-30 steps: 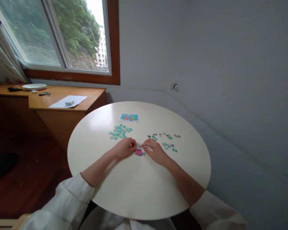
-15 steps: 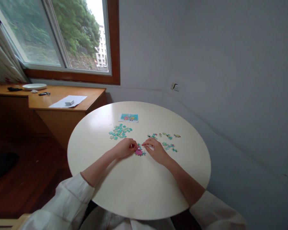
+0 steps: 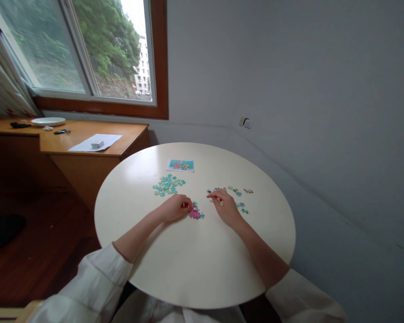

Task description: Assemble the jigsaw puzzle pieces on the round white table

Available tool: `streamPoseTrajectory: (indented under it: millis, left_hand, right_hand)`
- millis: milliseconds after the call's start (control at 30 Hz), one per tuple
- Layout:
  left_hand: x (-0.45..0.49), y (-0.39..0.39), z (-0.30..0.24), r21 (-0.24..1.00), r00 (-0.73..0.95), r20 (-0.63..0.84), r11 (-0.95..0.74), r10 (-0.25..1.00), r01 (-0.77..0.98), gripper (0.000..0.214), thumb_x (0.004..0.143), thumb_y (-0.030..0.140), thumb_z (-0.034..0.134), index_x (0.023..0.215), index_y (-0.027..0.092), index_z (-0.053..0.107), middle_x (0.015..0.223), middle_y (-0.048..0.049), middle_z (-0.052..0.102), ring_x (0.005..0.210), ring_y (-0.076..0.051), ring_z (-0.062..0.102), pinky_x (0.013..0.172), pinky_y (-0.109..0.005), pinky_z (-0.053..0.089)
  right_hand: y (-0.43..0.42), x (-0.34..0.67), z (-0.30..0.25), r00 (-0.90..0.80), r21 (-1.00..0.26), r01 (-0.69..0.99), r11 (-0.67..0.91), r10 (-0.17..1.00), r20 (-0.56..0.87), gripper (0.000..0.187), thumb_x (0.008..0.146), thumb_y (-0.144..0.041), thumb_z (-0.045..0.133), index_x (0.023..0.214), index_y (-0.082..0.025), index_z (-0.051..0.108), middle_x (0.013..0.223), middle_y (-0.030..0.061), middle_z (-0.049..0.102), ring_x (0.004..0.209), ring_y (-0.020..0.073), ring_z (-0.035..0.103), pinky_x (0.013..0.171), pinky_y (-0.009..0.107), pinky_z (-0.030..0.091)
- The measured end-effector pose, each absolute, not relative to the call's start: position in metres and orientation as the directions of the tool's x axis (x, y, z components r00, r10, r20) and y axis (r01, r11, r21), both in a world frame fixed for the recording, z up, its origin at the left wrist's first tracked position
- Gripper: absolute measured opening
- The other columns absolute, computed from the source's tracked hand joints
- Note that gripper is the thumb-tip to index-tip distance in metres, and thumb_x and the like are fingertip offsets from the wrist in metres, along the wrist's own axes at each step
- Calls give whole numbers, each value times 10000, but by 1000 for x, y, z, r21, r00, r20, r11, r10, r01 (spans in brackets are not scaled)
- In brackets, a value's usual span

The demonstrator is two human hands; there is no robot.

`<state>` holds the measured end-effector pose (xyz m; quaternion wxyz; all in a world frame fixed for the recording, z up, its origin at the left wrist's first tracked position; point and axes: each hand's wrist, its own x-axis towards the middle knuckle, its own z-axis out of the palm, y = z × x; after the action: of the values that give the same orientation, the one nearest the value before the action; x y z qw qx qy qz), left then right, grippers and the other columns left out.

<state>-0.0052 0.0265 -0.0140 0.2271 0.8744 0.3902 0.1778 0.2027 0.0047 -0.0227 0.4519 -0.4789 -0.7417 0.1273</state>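
One round table bore one picture card, one teal heap, one pink cluster and loose pieces too small to count. Two hands were recorded: left hand, right hand. One desk carried one plate and one paper sheet.

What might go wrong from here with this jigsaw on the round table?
1. The right hand lies among the loose pieces; its wrist may sweep some aside, perhaps toward the edge of the table.
2. The left hand rests against the pink joined patch; a nudge might pull it apart.
3. The pieces in the turquoise pile look much alike, so a wrong one could easily be picked.
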Motion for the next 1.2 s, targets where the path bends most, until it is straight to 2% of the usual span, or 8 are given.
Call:
streamPoseTrajectory:
  millis: [200,433,633,733,800,1200]
  left_hand:
    - [-5,26,-14,551,636,127,-587,761,593,200,694,177,455,737,155,649,689,-13,588,591,-99,493,573,-184,370]
    - [-5,24,-11,553,628,110,-573,770,605,200,692,180,458,739,157,651,691,-15,590,592,-103,493,571,-187,369]
    - [-5,24,-11,546,637,110,-582,763,602,205,699,183,452,742,155,650,686,-17,586,588,-102,485,569,-188,365]
    - [-5,23,-11,541,640,114,-588,760,601,203,703,186,454,738,150,650,677,-18,582,580,-100,480,566,-187,364]
    - [-5,23,-11,539,640,117,-590,759,601,201,704,185,455,735,149,651,676,-17,582,579,-99,479,564,-186,362]
    - [-5,24,-11,535,638,118,-590,761,605,199,714,199,460,740,155,653,684,-17,584,583,-102,483,562,-189,364]
  right_hand:
    - [7,212,-21,-34,-663,594,455,838,545,257,727,-89,385,742,-176,626,792,51,589,786,158,528,690,289,404]
    - [11,214,-24,-29,-652,626,428,848,529,258,725,-84,382,742,-181,620,796,43,595,794,157,531,707,288,401]
    - [15,217,-32,-28,-517,811,273,902,431,217,767,-132,441,813,-181,647,867,66,605,897,191,518,818,344,353]
    - [15,217,-37,-12,-417,892,174,932,362,203,781,-210,491,910,-204,647,949,79,586,932,221,491,819,376,323]
    - [15,217,-39,-23,-375,913,162,937,348,209,786,-235,497,931,-218,647,958,81,574,934,226,479,803,375,318]
    - [16,217,-43,-50,-367,908,204,921,387,203,772,-232,518,919,-253,656,914,62,558,885,203,470,767,353,318]
